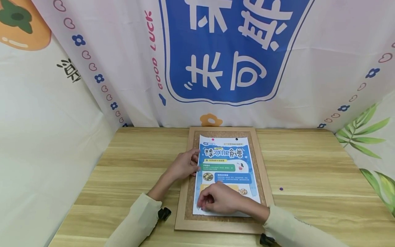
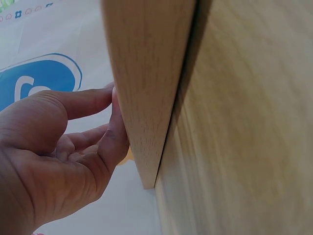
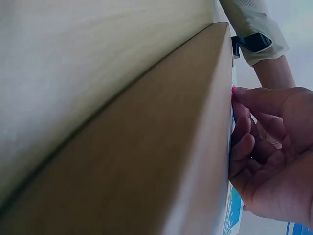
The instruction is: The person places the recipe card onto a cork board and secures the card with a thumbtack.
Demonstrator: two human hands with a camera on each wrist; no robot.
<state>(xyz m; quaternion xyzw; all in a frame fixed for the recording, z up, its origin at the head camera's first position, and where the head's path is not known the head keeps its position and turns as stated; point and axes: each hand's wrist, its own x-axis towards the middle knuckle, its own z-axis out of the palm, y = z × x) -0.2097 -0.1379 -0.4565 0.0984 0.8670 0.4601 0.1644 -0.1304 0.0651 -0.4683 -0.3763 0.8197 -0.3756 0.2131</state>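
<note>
Beneath the right hand (image 1: 220,199), the sheet (image 1: 226,169) is lying on the cork face of a framed board (image 1: 182,209), its long axis running away from the person with a slight lean. The right fingers are curling in at its near left corner, thumb and forefinger pinching a small pink pin (image 3: 234,90), so most of the sheet is stretching beyond them and to their right. Whether the pin's point is sitting in the cork, the views are not showing. Farther along the same long edge, the left hand (image 1: 184,164) is resting with bent fingers at the sheet's left side; one cannot tell whether they are pinching the paper or only touching it. Of the two, the right hand is lying nearer that corner. Past both hands' fingers, a rose pin (image 1: 213,139) and a black pin (image 1: 236,139) are sitting near the far edge. Well to the right of the right fingers, a purple pin (image 1: 281,189) is lying on the table (image 1: 314,157). The sheet is showing white margins around blue, a large title standing toward its far end, and green, blue and yellow panels with little pictures running down toward the right fingers
</note>
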